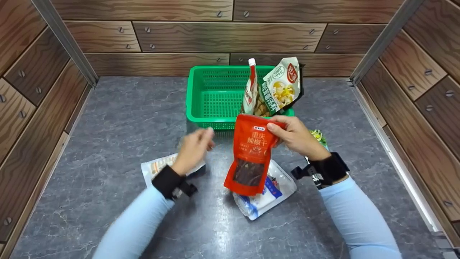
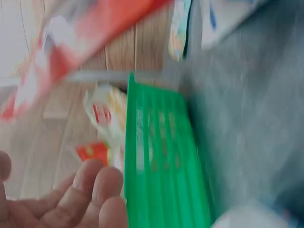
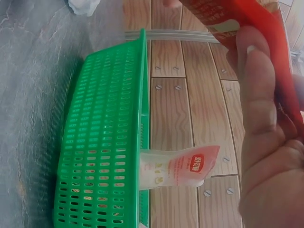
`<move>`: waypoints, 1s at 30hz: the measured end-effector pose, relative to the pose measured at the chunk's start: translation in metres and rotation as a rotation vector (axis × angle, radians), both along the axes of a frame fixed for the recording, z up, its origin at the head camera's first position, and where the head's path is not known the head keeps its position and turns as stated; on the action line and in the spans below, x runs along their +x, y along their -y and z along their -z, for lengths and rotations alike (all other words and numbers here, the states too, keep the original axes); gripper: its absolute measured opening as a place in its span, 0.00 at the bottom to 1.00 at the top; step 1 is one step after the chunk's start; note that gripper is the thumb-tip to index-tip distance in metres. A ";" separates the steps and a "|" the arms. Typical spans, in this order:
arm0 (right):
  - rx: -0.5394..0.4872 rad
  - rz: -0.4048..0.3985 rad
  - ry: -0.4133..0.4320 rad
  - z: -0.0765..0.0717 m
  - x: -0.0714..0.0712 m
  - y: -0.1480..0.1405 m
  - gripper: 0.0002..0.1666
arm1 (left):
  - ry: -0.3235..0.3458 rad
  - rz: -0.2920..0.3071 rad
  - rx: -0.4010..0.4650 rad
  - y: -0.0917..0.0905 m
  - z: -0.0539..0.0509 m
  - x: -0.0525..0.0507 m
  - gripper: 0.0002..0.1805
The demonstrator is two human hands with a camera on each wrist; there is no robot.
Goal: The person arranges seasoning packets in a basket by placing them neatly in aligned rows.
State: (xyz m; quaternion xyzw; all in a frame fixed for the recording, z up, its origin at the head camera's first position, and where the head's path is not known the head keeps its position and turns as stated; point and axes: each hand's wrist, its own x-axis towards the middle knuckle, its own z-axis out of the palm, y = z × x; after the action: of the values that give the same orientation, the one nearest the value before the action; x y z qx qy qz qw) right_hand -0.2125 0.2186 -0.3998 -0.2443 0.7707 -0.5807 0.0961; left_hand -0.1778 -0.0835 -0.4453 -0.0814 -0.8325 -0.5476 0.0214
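My right hand (image 1: 300, 138) pinches a red pouch (image 1: 251, 154) by its upper right corner; the pouch hangs upright in front of the green basket (image 1: 190, 97), its lower end over a white tray-shaped pack (image 1: 278, 190). In the right wrist view, the thumb of the right hand (image 3: 270, 114) lies against the red pouch (image 3: 266, 23). To the left of the pouch, my left hand (image 1: 194, 149) holds nothing, its fingers loosely bent; the left wrist view shows its fingers (image 2: 90, 190) relaxed near the basket (image 2: 164, 156).
Inside the basket's right side stand a white-and-green pouch (image 1: 282, 86) and a spouted pouch with a white cap (image 1: 250, 90). A white packet (image 1: 158, 165) lies beneath the left hand and wrist. Another colourful pack (image 1: 318, 136) is partly hidden behind the right hand.
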 end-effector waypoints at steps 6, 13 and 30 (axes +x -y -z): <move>-0.061 0.000 0.047 0.001 -0.001 0.003 0.15 | 0.095 -0.234 -0.173 0.031 -0.008 -0.043 0.26; -0.092 -0.052 0.056 0.000 -0.001 0.007 0.15 | 0.228 -0.288 -0.418 0.046 -0.005 -0.076 0.32; -0.019 -0.019 0.002 -0.010 -0.003 0.019 0.22 | 0.298 -0.221 -0.416 0.040 0.012 -0.110 0.22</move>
State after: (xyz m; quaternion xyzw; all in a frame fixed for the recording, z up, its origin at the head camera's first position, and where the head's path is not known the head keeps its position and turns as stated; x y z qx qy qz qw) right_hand -0.2160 0.1995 -0.3894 -0.2521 0.7626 -0.5874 0.0999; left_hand -0.2876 -0.1237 -0.4574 0.0886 -0.9248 -0.3652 -0.0586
